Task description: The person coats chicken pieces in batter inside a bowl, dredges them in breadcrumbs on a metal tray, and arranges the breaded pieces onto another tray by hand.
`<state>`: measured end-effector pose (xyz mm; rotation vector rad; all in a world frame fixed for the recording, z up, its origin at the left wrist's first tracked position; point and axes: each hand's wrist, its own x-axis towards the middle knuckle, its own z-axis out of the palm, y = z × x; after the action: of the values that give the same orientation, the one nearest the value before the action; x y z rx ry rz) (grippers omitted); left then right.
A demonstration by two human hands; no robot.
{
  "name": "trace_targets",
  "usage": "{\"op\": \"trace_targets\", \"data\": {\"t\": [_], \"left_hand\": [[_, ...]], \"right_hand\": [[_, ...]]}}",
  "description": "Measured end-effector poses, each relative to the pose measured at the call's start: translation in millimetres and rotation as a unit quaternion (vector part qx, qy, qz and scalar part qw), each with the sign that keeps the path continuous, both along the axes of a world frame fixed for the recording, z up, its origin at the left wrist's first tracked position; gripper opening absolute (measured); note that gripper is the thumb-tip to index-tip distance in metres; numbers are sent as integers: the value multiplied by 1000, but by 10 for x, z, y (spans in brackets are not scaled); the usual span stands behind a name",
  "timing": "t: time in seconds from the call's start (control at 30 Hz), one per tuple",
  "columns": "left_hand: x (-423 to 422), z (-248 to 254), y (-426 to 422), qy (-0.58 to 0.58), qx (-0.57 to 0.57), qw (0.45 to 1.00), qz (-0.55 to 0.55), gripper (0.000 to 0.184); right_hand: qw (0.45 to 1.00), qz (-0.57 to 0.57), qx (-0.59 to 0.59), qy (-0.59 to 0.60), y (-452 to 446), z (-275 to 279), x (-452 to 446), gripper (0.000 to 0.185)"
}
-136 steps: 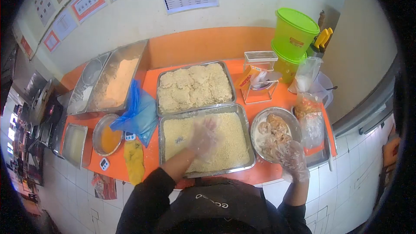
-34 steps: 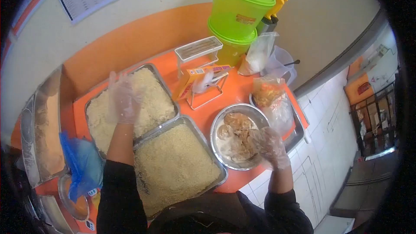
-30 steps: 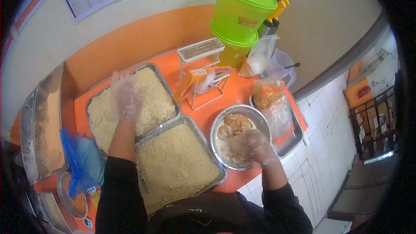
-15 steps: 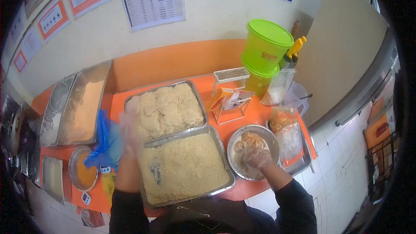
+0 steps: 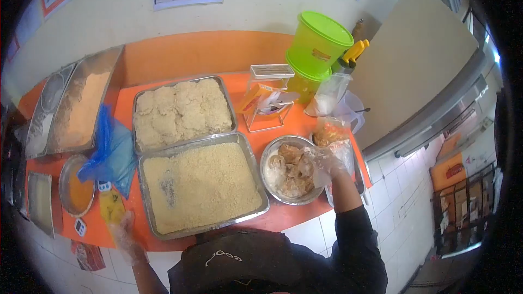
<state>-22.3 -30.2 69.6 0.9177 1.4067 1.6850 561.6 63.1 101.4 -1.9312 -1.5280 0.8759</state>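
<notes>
My left hand (image 5: 126,238), in a clear plastic glove, is low at the table's front edge. Its fingers are loosely stretched toward a yellow cloth-like item (image 5: 111,207); whether they touch it is unclear. My right hand (image 5: 325,164), also gloved, reaches over the right rim of a metal bowl (image 5: 266,184). Coated meat pieces (image 5: 297,184) lie in the bowl in a whitish coating. The glove blurs my right fingers, so their grip does not show. Between my hands sits a metal tray of crumbs (image 5: 207,185), and behind it a tray of breaded pieces (image 5: 182,111).
Left are a blue plastic bag (image 5: 117,152), a bowl of orange liquid (image 5: 79,189) and a bin of orange powder (image 5: 84,108). Behind the bowl stand a wire rack (image 5: 267,98) and stacked green tubs (image 5: 318,43). Plastic bags of food (image 5: 330,130) lie at right.
My left hand has moved from above the trays down to the front left. My right hand has shifted from inside the bowl to its right rim, exposing more meat. The view has tilted down and turned.
</notes>
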Motion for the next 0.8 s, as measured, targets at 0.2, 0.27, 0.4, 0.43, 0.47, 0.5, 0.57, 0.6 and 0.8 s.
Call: {"op": "trace_targets", "data": {"t": [0.2, 0.27, 0.4, 0.43, 0.47, 0.5, 0.57, 0.6, 0.8], "left_hand": [[-448, -1220, -3, 32, -36, 999, 2, 57], [-440, -1279, 14, 9, -32, 999, -39, 53], [-183, -834, 0, -49, -7, 991, -122, 50], [-145, -757, -6, -51, -12, 991, -125, 50], [-116, -689, -11, -54, -17, 990, -129, 50], [-102, -639, -15, -55, -21, 989, -132, 50], [-126, -676, -31, -25, -16, 994, -102, 50], [-155, -807, -31, 5, -8, 998, -68, 50], [-342, -1084, -40, 24, 4, 998, -65, 38]], "right_hand": [[822, 178, 36, -539, -141, -273, -164, 25], [827, 221, 76, -511, -263, -618, 91, 27], [823, 268, 59, -497, -377, -797, 347, 32], [812, 248, -10, -529, -283, -320, 116, 34], [816, 226, -52, -530, -178, -78, -63, 36], [816, 204, -94, -532, -73, 164, -242, 38], [854, 161, -122, -479, 73, 296, -480, 40], [862, 163, -112, -467, 162, 42, -418, 40], [855, 220, 9, -470, 282, -675, 122, 40]]}}
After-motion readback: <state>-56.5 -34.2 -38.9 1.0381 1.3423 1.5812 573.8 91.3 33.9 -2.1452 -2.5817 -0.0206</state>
